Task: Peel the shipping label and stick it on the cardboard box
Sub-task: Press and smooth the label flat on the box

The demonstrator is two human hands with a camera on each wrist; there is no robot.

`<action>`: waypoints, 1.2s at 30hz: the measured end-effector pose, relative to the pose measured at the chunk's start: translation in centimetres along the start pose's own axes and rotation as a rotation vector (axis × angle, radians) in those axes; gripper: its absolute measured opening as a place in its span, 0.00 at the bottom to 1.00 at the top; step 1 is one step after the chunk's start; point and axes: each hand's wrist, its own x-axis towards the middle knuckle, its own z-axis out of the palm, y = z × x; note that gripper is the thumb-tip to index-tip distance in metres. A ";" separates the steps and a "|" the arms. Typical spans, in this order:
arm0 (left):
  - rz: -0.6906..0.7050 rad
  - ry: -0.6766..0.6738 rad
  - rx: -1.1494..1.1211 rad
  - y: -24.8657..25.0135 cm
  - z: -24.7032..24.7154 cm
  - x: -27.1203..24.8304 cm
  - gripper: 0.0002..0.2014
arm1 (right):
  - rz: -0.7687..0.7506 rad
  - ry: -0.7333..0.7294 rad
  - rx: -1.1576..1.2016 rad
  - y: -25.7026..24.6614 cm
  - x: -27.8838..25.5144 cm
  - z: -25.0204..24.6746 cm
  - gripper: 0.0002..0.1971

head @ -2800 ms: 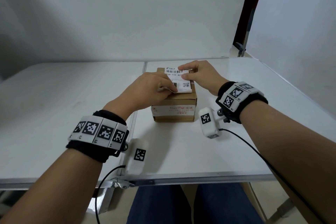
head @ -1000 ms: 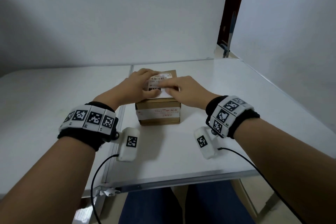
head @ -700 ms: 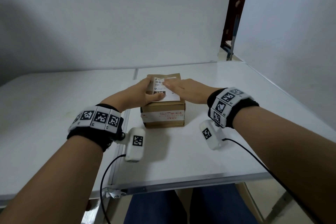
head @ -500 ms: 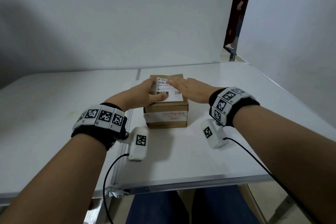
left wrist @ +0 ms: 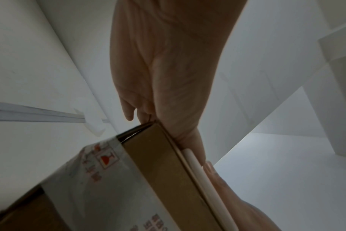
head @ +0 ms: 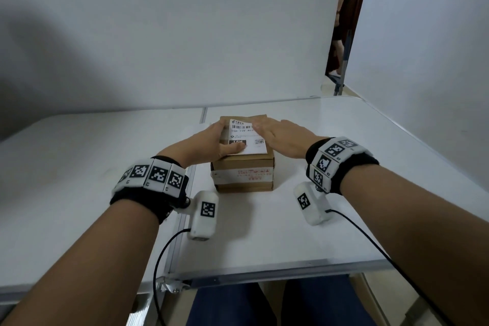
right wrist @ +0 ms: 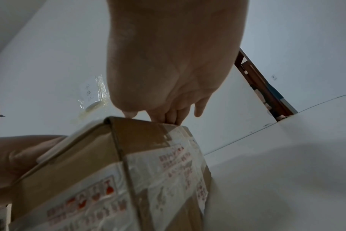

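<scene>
A small brown cardboard box [head: 243, 167] stands on the white table [head: 264, 233], with the white shipping label [head: 244, 137] lying flat on its top. My left hand [head: 209, 143] holds the box at its left edge, fingers down the side and thumb [head: 234, 149] pressed on the label's near left corner. My right hand [head: 277, 135] lies flat, fingers straight, over the label's right part and the box's right edge. In the left wrist view the label's edge [left wrist: 198, 168] shows under the thumb on the box [left wrist: 158, 171]. In the right wrist view the straight fingers [right wrist: 172, 114] rest on the box [right wrist: 109, 164] top.
Two white tabletops meet at a seam [head: 202, 116] just left of the box. White walls close in behind and on the right, with a dark doorway [head: 341, 34] at the back right. The table's front edge [head: 264, 270] is near my lap; the wrist cameras' cables hang there.
My right hand has slid across the label from its middle to its right side. My left hand has settled at the box's left edge with the thumb on the label.
</scene>
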 end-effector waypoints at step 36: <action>-0.041 -0.089 -0.194 0.4 0.2 -2.5 0.36 | -0.124 -0.149 -0.061 -1.9 1.1 0.4 0.29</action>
